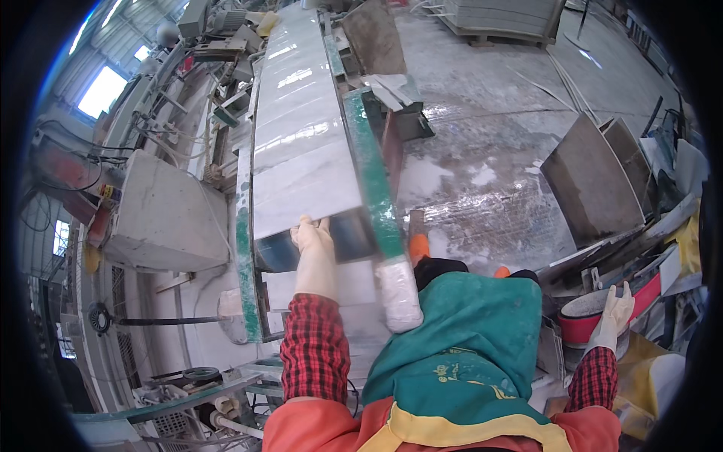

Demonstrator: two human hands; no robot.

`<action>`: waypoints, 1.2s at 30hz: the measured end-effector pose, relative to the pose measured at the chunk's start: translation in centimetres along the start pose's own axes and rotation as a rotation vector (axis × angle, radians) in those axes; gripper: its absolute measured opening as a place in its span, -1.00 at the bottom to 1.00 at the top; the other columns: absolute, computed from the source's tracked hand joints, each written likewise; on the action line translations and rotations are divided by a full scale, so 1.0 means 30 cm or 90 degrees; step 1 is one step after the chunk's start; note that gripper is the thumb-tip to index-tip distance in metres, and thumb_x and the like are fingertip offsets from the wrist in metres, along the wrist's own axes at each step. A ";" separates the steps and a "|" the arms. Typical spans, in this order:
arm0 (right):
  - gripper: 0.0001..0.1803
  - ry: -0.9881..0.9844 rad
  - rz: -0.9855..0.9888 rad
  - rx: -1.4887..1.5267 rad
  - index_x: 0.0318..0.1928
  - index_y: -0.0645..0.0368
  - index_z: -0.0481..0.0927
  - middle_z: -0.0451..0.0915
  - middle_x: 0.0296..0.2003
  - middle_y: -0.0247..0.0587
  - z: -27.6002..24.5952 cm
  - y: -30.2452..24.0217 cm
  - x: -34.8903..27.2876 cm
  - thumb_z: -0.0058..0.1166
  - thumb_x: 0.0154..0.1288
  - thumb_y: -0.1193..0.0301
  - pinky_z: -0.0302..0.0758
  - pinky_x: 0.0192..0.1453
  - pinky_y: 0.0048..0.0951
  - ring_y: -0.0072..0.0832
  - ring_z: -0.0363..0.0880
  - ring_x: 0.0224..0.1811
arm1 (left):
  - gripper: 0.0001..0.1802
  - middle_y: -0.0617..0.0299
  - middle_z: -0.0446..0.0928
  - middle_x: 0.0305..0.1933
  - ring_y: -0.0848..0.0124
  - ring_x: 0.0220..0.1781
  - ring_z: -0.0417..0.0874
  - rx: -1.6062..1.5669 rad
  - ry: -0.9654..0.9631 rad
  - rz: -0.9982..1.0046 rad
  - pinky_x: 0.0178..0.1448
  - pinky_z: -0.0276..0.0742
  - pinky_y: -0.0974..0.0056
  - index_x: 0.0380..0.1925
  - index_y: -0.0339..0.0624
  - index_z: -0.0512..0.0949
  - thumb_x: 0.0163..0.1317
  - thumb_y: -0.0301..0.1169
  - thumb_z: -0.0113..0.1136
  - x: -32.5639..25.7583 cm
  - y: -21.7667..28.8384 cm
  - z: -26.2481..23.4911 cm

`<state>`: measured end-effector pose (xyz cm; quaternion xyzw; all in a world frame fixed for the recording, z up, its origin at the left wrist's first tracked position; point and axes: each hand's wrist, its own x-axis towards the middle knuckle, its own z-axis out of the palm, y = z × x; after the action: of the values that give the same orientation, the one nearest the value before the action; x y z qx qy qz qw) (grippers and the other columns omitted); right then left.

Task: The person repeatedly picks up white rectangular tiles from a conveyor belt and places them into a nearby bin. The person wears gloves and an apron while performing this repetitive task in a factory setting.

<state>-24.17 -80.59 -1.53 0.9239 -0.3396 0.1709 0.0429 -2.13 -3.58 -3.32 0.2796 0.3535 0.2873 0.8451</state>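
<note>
A long row of polished white stone slabs [301,113] runs away from me along a narrow conveyor bed. My left hand [315,245], in a pale glove, has its fingers closed at the near edge of the closest white stone slab [305,188]. Below that edge a dark blue-grey band [354,237] shows across the bed, and another pale surface [290,288] lies nearer to me. Off to the right, my gloved right hand [619,307] is held out with fingers apart and nothing in it. It is nearest to a red-sided, rounded object [574,328].
A green-topped rail [374,181] borders the bed on the right, ending in a white-wrapped pad [399,294] beside my green apron [467,331]. A big pale block [166,215] stands left. Brown boards [595,181] lean at right on the wet floor [489,151].
</note>
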 end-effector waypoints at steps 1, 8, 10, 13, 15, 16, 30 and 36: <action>-0.41 0.009 0.002 -0.034 0.30 0.00 0.58 0.62 0.22 -0.06 0.006 -0.003 -0.001 0.18 0.33 0.04 0.34 0.46 -0.11 0.03 0.49 0.29 | -0.44 -0.14 0.29 0.38 -0.15 0.31 0.51 0.001 0.016 0.001 0.33 0.54 -0.45 0.41 -0.11 0.09 0.46 -0.63 -0.11 0.003 -0.002 0.010; -0.39 -0.118 0.104 -0.077 0.32 -0.03 0.57 0.60 0.26 -0.15 -0.074 -0.128 0.009 0.25 0.29 0.07 0.22 0.56 -0.17 -0.02 0.41 0.40 | -0.38 -0.17 0.28 0.38 -0.18 0.29 0.53 0.048 0.053 -0.031 0.28 0.55 -0.48 0.44 -0.06 0.07 0.43 -0.62 -0.06 0.096 0.003 -0.024; -0.38 -0.090 0.090 -0.052 0.33 -0.04 0.56 0.59 0.28 -0.16 -0.060 -0.085 -0.004 0.25 0.29 0.07 0.21 0.57 -0.16 -0.02 0.38 0.42 | -0.39 -0.19 0.31 0.36 -0.18 0.28 0.54 0.023 0.031 -0.036 0.22 0.59 -0.48 0.41 -0.15 0.11 0.38 -0.65 -0.05 0.104 -0.004 -0.019; -0.39 -0.080 0.072 -0.030 0.34 -0.10 0.54 0.57 0.30 -0.22 -0.048 -0.056 -0.025 0.26 0.29 0.10 0.18 0.59 -0.15 -0.03 0.32 0.46 | -0.43 -0.25 0.33 0.36 -0.19 0.27 0.55 0.019 0.041 -0.032 0.19 0.62 -0.47 0.36 -0.25 0.15 0.36 -0.65 -0.03 0.133 -0.003 -0.023; -0.39 -0.086 0.085 -0.034 0.34 -0.11 0.54 0.57 0.30 -0.23 -0.054 -0.072 -0.035 0.27 0.29 0.12 0.18 0.59 -0.16 -0.04 0.32 0.46 | -0.44 -0.28 0.33 0.35 -0.20 0.25 0.57 0.029 0.075 -0.018 0.19 0.62 -0.47 0.35 -0.26 0.15 0.36 -0.65 -0.02 0.167 -0.009 -0.035; -0.38 -0.065 0.081 -0.014 0.35 -0.12 0.54 0.56 0.31 -0.26 -0.045 -0.059 -0.046 0.29 0.27 0.15 0.18 0.59 -0.17 -0.06 0.31 0.47 | -0.43 -0.31 0.33 0.34 -0.23 0.23 0.58 -0.002 0.045 -0.042 0.18 0.62 -0.49 0.35 -0.26 0.15 0.35 -0.65 -0.01 0.172 0.005 -0.039; -0.36 -0.012 0.059 0.067 0.37 -0.07 0.51 0.51 0.35 -0.21 -0.081 -0.092 -0.123 0.30 0.26 0.28 0.21 0.58 -0.15 -0.09 0.32 0.47 | -0.70 0.06 0.51 -0.24 0.33 -0.22 0.60 0.425 -0.034 0.008 -0.21 0.62 0.35 -0.18 -0.28 0.43 0.39 -0.24 0.16 -0.045 0.121 -0.007; -0.37 0.065 -0.014 0.068 0.37 0.08 0.47 0.50 0.34 -0.07 -0.038 0.041 0.002 0.24 0.30 0.29 0.18 0.60 -0.12 -0.04 0.32 0.46 | -0.54 0.46 0.07 -0.65 0.60 -0.70 0.07 0.444 -0.174 -0.087 -0.63 0.02 0.42 -0.64 0.05 0.16 0.46 -0.26 0.06 0.027 0.190 -0.074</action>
<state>-25.24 -81.33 -0.50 0.9186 -0.3173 0.2352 0.0123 -4.99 1.44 -1.14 0.5619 0.3318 0.0529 0.7559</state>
